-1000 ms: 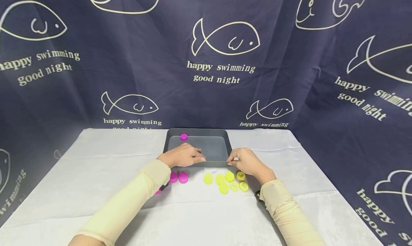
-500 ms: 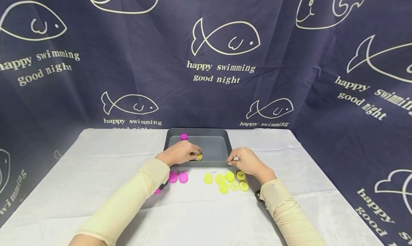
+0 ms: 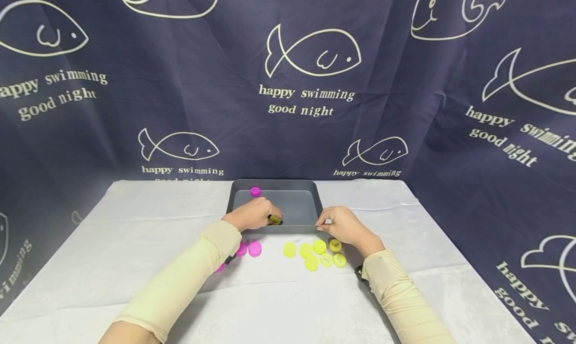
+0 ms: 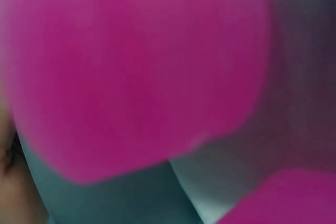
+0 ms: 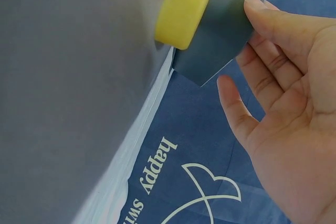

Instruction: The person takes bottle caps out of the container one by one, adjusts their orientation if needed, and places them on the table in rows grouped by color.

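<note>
Inside the near left part of a dark grey tray (image 3: 298, 208), my left hand (image 3: 255, 213) holds a yellow cap (image 3: 275, 219) at its fingertips. The hand partly covers the cap. My right hand (image 3: 344, 225) pinches the tray's near right corner; in the right wrist view its thumb (image 5: 257, 6) presses the outer wall and the other fingers curl behind the edge. A pink cap (image 3: 255, 191) sits in the tray's far left part. In the left wrist view a blurred pink cap (image 4: 136, 72) hides most of the scene.
Several yellow caps (image 3: 311, 262) lie loosely grouped on the white cloth (image 3: 270, 304) before the tray's right half. Pink caps (image 3: 255, 248) lie before its left half, some partly behind the left sleeve (image 3: 180, 279). A dark blue printed curtain (image 3: 310, 134) hangs behind the table.
The yellow cap came into sight at my left fingertips inside the tray; the hand has since shifted slightly and covers more of it. My right hand stays at the tray corner.
</note>
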